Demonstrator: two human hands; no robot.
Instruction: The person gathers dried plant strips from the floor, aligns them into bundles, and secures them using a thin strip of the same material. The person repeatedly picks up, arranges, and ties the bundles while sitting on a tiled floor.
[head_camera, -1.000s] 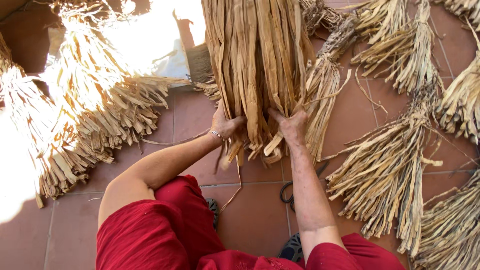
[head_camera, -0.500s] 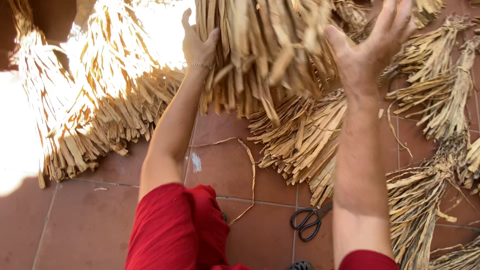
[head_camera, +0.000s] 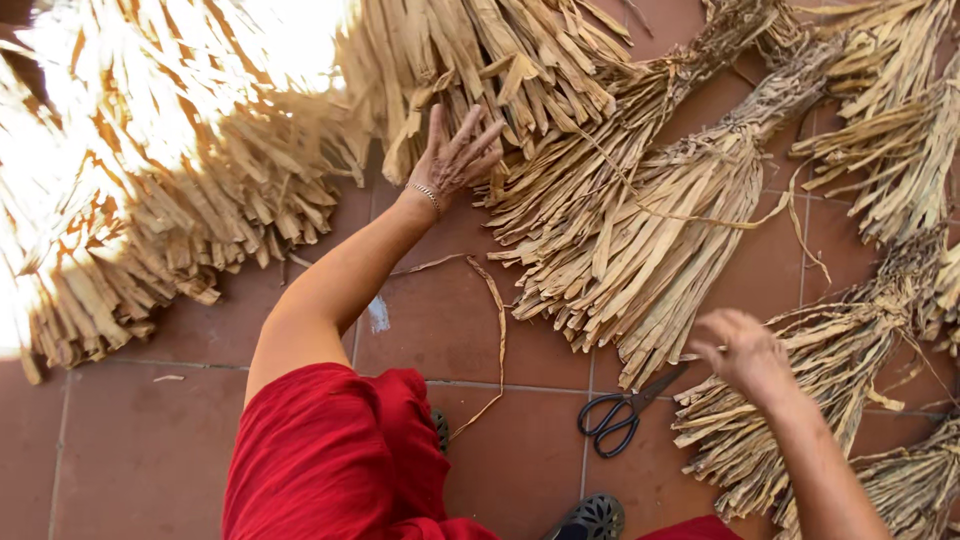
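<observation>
- Head view: your left hand (head_camera: 455, 150) is stretched out ahead of you with the fingers spread wide, the fingertips (head_camera: 488, 135) resting against the cut ends of the big bundle of dried leaf strips (head_camera: 480, 60) at the top of the picture; nothing is gripped in it, it is simply flat and released against the strips.
- A thin bracelet (head_camera: 428, 195) sits on that wrist, just below the hand.
- The big bundle lies on the red tiled floor (head_camera: 150, 450), directly beyond your left palm, its strips fanning toward you.
- Your right hand (head_camera: 742, 352) is low at the right, blurred, hanging over the frayed end of a smaller tied sheaf (head_camera: 820, 370). The fingers look loosely curled, yet you cannot tell from this picture whether they grasp any strips or only hover above them.
- Black-handled scissors (head_camera: 625, 410) lie on the tiles just left of your right hand, blades pointing up toward it, apart from the fingers.
- Between your two hands lies a broad sheaf (head_camera: 650, 240), tied near its top and spread at the bottom, touched by neither hand.
- A single loose strip (head_camera: 497, 320) curls on the floor below your left forearm.
- More sheaves (head_camera: 200, 200) lie in bright sun at the left, well apart from both hands, and others (head_camera: 890, 110) fill the upper right.
- Your red clothing (head_camera: 340, 460) and a dark sandal (head_camera: 598, 517) show at the bottom edge.
</observation>
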